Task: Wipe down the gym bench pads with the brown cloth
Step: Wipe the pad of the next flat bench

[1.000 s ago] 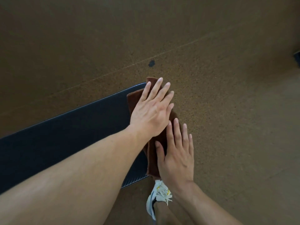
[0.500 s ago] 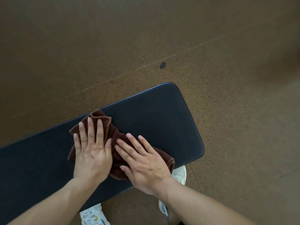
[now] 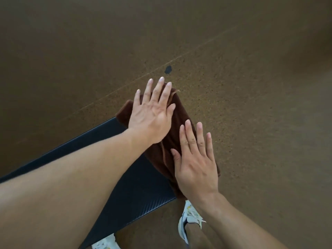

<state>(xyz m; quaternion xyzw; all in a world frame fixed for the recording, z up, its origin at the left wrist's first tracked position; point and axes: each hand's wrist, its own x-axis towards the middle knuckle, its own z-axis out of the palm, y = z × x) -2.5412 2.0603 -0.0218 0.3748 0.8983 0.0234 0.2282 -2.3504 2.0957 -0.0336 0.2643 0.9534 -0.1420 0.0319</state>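
Head view: only cam, looks down over both forearms.
Bench pad: dark navy/black, textured, runs from left edge diag. toward centre-right; its right end lies under the cloth.
Brown cloth: dark brown, bunched lengthwise, lies across the pad's right end; far corner sticks out past the pad over the floor, near edge reaches the pad's front rim.
Left hand: flat, palm down, fingers straight & slightly spread, pressing on the far part of the cloth; fingertips reach past the cloth's far edge. Not gripping, just laid flat.
Right hand: flat too, palm down, fingers straight, pressing on the near part of the cloth, thumb on the fabric. Not clenched.
Hands rel.: close, left's thumb side just beside right's fingertips; can't tell if touching.
Floor: brown speckled, w/ a thin pale seam line running diag.
Dark spot: small black mark on floor, just beyond left fingertips.
Shoes: white sneaker on floor below right wrist; another white sneaker at bottom edge, partly cut off.
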